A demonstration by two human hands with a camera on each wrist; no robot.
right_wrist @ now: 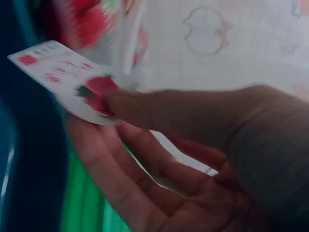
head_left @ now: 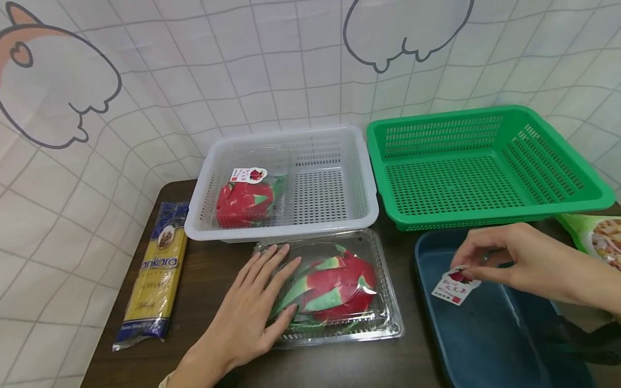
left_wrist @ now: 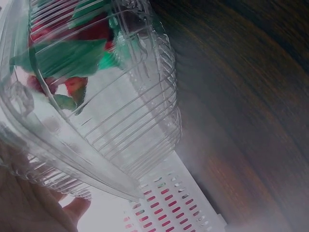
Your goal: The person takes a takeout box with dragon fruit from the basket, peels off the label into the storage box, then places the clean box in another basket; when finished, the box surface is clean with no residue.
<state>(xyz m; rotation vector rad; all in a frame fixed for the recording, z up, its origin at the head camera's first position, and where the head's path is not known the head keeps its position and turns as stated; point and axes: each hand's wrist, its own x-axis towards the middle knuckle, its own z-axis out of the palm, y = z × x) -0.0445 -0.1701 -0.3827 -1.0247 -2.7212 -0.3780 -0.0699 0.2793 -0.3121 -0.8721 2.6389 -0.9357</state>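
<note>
My left hand [head_left: 257, 302] lies with straight, spread fingers on the left side of a clear plastic clamshell box [head_left: 390, 318]. Inside the closed box is a red dragon fruit [head_left: 335, 283] with green tips. Seen from the left wrist, the ribbed wall of the clear box [left_wrist: 130, 111] fills the left half. Over a dark blue tray [head_left: 490, 339], my right hand [head_left: 514, 261] pinches a small white label [head_left: 451, 288] printed with a dragon fruit and red characters. In the right wrist view the label [right_wrist: 63, 72] sticks out between thumb and fingertips.
A white basket [head_left: 281, 233] behind the box holds another boxed dragon fruit [head_left: 247, 202] with a similar label [head_left: 240, 175]. To its right stands a green basket [head_left: 446, 183]. A yellow pasta pack [head_left: 157, 275] lies far left, and a green food bag [head_left: 587, 229] far right.
</note>
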